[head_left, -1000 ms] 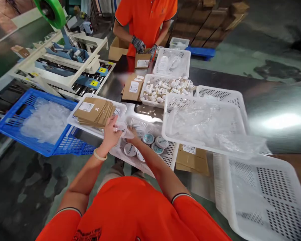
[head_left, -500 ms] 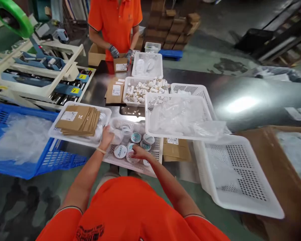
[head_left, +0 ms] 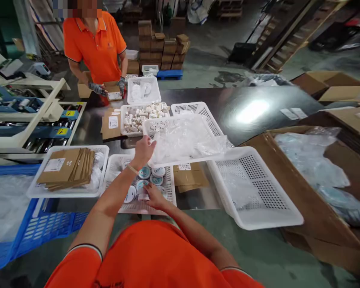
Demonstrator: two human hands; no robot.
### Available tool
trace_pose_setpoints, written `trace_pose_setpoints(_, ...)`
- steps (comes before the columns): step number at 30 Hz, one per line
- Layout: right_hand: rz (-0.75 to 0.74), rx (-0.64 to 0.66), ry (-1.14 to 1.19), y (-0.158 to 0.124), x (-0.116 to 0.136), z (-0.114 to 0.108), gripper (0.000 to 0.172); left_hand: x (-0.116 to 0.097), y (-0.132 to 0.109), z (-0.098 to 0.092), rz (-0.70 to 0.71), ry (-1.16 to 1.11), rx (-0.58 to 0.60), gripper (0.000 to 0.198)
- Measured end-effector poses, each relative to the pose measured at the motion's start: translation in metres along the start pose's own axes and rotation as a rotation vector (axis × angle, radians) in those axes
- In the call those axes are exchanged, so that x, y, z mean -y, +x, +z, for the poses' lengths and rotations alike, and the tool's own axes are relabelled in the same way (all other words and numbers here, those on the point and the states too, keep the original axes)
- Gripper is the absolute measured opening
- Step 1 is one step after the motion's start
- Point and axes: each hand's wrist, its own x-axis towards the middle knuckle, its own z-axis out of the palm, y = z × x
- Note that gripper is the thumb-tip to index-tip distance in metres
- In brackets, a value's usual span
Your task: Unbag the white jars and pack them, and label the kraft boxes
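My left hand (head_left: pixel 144 150) is raised with its fingers at the near rim of a white perforated tray (head_left: pixel 183 159) heaped with clear plastic bags (head_left: pixel 183 138). My right hand (head_left: pixel 154 196) rests low on round tins (head_left: pixel 144 173) with teal and white lids. These lie in a white perforated crate (head_left: pixel 168 200), and my fingers partly hide them. Across the steel table, a co-worker's gloved hands (head_left: pixel 108 90) hold a small cardboard box (head_left: pixel 114 94).
To my left, a white tray (head_left: pixel 33 192) holds kraft mailers (head_left: pixel 67 166), above a blue crate (head_left: pixel 39 228) of plastic. Ahead is a crate of white tubes (head_left: pixel 144 116). A perforated white crate (head_left: pixel 258 192) and an open carton (head_left: pixel 312 180) lie right.
My left hand has moved up and away from the tins to the bag tray's rim. My right hand has moved nearer me across the tins. The view has swung upward and rightward.
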Motion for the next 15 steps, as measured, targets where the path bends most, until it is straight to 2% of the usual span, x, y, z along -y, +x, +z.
trace_pose_setpoints(2,0.037,-0.068,0.138,-0.012,-0.001,-0.01,0.05,-0.02,0.025,0.029,-0.1,-0.025,0.032,0.042)
trace_pose_setpoints(3,0.058,-0.092,0.195,-0.019,-0.003,-0.018,0.052,-0.024,0.034,0.038,-0.144,-0.067,0.039,0.048)
trace_pose_setpoints(5,0.096,-0.136,0.318,-0.035,-0.007,-0.035,0.056,-0.021,0.044,0.041,-0.186,-0.244,0.032,0.046)
trace_pose_setpoints(7,0.15,-0.155,0.543,-0.05,-0.012,-0.056,0.062,-0.007,0.043,0.025,-0.184,-0.431,0.013,0.041)
trace_pose_setpoints(9,0.196,-0.12,0.805,-0.063,-0.015,-0.076,0.069,0.013,0.03,-0.006,-0.153,-0.562,0.031,0.041)
trace_pose_setpoints(12,0.204,-0.004,1.093,-0.071,-0.013,-0.1,0.084,0.04,-0.008,-0.057,-0.13,-0.72,0.149,0.043)
trace_pose_setpoints(15,0.153,0.074,1.25,-0.061,-0.005,-0.112,0.096,0.063,-0.053,-0.088,-0.203,-0.807,0.263,0.046)
